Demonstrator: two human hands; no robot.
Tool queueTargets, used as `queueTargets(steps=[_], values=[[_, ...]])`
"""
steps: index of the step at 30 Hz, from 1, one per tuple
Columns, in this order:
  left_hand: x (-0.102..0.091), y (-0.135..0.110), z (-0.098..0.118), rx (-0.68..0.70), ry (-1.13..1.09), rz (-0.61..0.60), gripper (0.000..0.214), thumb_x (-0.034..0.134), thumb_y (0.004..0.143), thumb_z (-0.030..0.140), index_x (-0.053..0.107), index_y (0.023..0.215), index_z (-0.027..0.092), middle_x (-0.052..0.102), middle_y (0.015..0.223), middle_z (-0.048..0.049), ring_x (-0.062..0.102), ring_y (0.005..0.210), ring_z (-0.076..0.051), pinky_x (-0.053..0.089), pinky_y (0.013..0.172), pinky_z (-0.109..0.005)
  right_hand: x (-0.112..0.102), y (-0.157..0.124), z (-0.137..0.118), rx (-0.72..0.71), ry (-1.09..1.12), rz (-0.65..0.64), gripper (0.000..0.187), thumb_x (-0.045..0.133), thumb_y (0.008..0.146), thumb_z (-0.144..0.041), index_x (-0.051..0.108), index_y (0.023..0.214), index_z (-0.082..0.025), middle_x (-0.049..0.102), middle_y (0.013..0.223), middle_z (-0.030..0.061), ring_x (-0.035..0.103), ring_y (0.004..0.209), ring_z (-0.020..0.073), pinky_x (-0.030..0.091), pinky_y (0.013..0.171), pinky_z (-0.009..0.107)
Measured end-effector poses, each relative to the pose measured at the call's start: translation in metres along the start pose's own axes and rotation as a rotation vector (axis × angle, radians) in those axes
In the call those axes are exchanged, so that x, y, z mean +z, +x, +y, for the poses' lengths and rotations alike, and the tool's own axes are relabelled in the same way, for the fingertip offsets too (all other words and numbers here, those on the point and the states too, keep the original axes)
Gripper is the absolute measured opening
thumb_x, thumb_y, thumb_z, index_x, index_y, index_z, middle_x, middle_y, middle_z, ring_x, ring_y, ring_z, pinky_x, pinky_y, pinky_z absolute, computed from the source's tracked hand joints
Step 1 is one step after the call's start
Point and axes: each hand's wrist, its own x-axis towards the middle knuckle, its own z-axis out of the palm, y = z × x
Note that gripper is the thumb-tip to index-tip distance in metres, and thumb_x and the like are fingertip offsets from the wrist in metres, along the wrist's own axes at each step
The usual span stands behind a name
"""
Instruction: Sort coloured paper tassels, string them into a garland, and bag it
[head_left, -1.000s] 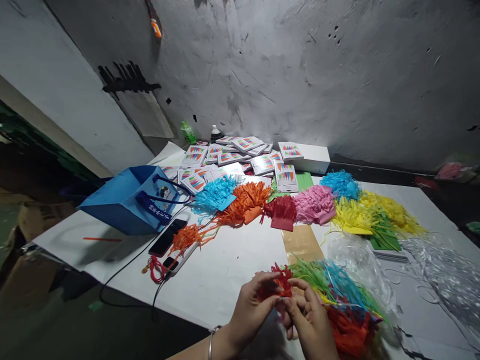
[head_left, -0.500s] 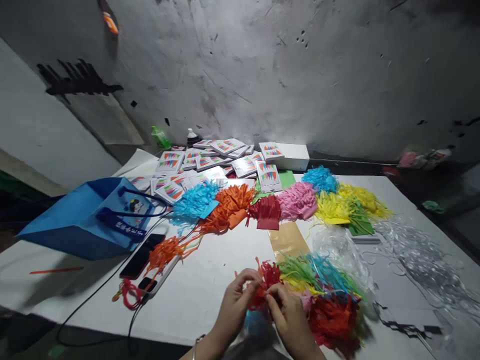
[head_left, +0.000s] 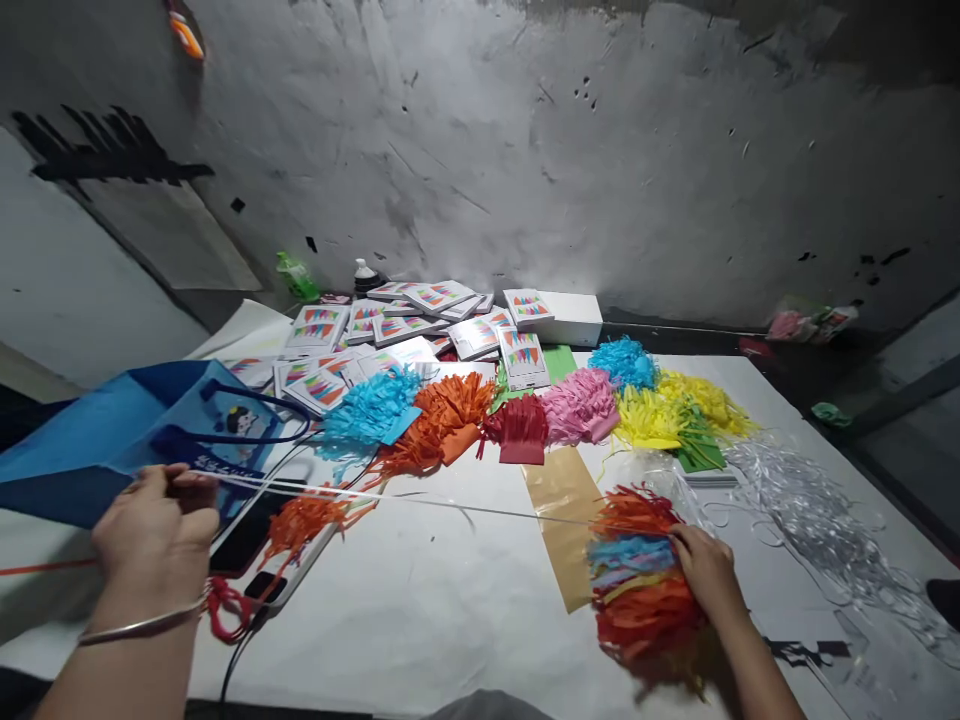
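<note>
My left hand (head_left: 157, 520) is closed on the end of a thin white string (head_left: 420, 501), in front of a blue bag (head_left: 135, 410). Taut and nearly level, the string runs across the table to my right hand (head_left: 709, 575). There my right hand pinches a bunch of fringed paper tassels (head_left: 641, 610), coloured red, orange, blue and yellow. That bunch hangs or rests over the right part of the table; which of the two I cannot tell. Beneath the string are a brown paper sheet (head_left: 559, 500) and a loose orange tassel (head_left: 304, 525).
Piles of fringed paper in blue (head_left: 375, 405), orange (head_left: 450, 415), dark red (head_left: 517, 425), pink (head_left: 577, 405) and yellow (head_left: 649, 415) form a row. Behind them lie several printed packets (head_left: 435, 295). A silvery strand tangle (head_left: 810, 510) is at right, a dark phone (head_left: 251, 530) at left.
My hands were together at the tassels near the front; now they are far apart. The left has moved left, drawing the string out, and the right has moved right with the tassels.
</note>
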Motion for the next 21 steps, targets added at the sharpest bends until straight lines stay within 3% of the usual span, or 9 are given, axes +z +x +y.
queueTargets(steps=[3, 5, 8, 10, 14, 16, 18, 20, 21], values=[[-0.006, -0.024, -0.014, -0.093, -0.052, -0.163, 0.036, 0.033, 0.091, -0.008, 0.043, 0.062, 0.012, 0.053, 0.045, 0.0102, 0.044, 0.044, -0.002, 0.04, 0.048, -0.009, 0.004, 0.005, -0.03, -0.019, -0.029, 0.022, 0.037, 0.044, 0.072, -0.012, 0.069, 0.098, -0.019, 0.067, 0.107, 0.0133, 0.06, 0.102, 0.0282, 0.039, 0.091, 0.047], [-0.006, -0.054, -0.032, -0.228, -0.062, -0.335, 0.031, 0.042, 0.09, -0.003, 0.05, 0.064, 0.012, 0.058, 0.052, 0.0059, 0.047, 0.046, -0.003, 0.04, 0.044, -0.009, 0.016, 0.005, -0.083, -0.176, 0.052, -0.045, 0.05, 0.044, 0.071, -0.009, 0.063, 0.116, -0.019, 0.061, 0.122, 0.0115, 0.055, 0.114, 0.026, 0.034, 0.102, 0.045], [-0.006, -0.098, -0.051, -0.41, -0.114, -0.563, 0.016, 0.068, 0.08, 0.011, 0.056, 0.071, 0.014, 0.06, 0.061, 0.0015, 0.051, 0.051, -0.007, 0.041, 0.043, -0.012, 0.048, 0.003, -0.175, -0.41, 0.271, -0.254, 0.066, 0.048, 0.074, -0.012, 0.042, 0.139, -0.019, 0.048, 0.141, 0.0096, 0.038, 0.134, 0.024, 0.016, 0.115, 0.048], [-0.009, -0.112, -0.048, -0.467, -0.175, -0.677, 0.018, 0.074, 0.076, 0.016, 0.056, 0.073, 0.015, 0.058, 0.063, 0.002, 0.047, 0.049, -0.005, 0.042, 0.043, -0.013, 0.073, -0.001, -0.223, -0.443, 0.398, -0.446, 0.082, 0.054, 0.071, -0.015, 0.026, 0.147, -0.021, 0.037, 0.149, 0.0086, 0.027, 0.14, 0.0235, 0.007, 0.116, 0.051], [-0.028, -0.099, -0.016, -0.433, -0.273, -0.747, 0.016, 0.072, 0.077, 0.018, 0.056, 0.075, 0.015, 0.053, 0.059, 0.0044, 0.041, 0.043, -0.003, 0.041, 0.041, -0.012, 0.109, -0.013, -0.273, -0.422, 0.528, -0.637, 0.089, 0.063, 0.065, -0.016, 0.028, 0.146, -0.024, 0.039, 0.147, 0.0109, 0.03, 0.139, 0.0275, 0.007, 0.114, 0.055], [-0.042, -0.086, -0.002, -0.374, -0.259, -0.724, 0.014, 0.071, 0.076, 0.018, 0.057, 0.076, 0.016, 0.054, 0.058, 0.0047, 0.041, 0.042, -0.003, 0.04, 0.04, -0.012, 0.115, -0.02, -0.289, -0.401, 0.602, -0.645, 0.079, 0.065, 0.066, -0.018, 0.038, 0.141, -0.022, 0.047, 0.14, 0.0123, 0.038, 0.133, 0.0286, 0.016, 0.112, 0.053], [-0.055, -0.075, 0.005, -0.335, -0.223, -0.717, 0.017, 0.073, 0.074, 0.019, 0.057, 0.075, 0.016, 0.056, 0.058, 0.0044, 0.042, 0.041, -0.003, 0.04, 0.039, -0.012, 0.115, -0.03, -0.308, -0.37, 0.71, -0.681, 0.049, 0.063, 0.073, -0.025, 0.058, 0.122, -0.02, 0.063, 0.115, 0.0096, 0.054, 0.112, 0.0248, 0.034, 0.102, 0.044], [-0.066, -0.064, 0.006, -0.31, -0.182, -0.697, 0.021, 0.076, 0.072, 0.021, 0.056, 0.075, 0.016, 0.058, 0.058, 0.0036, 0.043, 0.041, -0.004, 0.039, 0.039, -0.012, 0.111, -0.041, -0.323, -0.343, 0.811, -0.763, 0.026, 0.054, 0.085, -0.037, 0.068, 0.093, -0.017, 0.063, 0.075, 0.0018, 0.059, 0.075, 0.0162, 0.047, 0.077, 0.03], [-0.07, -0.056, 0.004, -0.285, -0.17, -0.667, 0.021, 0.076, 0.072, 0.021, 0.056, 0.075, 0.016, 0.059, 0.059, 0.0033, 0.044, 0.041, -0.004, 0.04, 0.039, -0.012, 0.109, -0.046, -0.326, -0.339, 0.839, -0.811, 0.036, 0.046, 0.089, -0.044, 0.067, 0.083, -0.017, 0.054, 0.06, -0.0021, 0.053, 0.059, 0.0125, 0.046, 0.062, 0.025]])
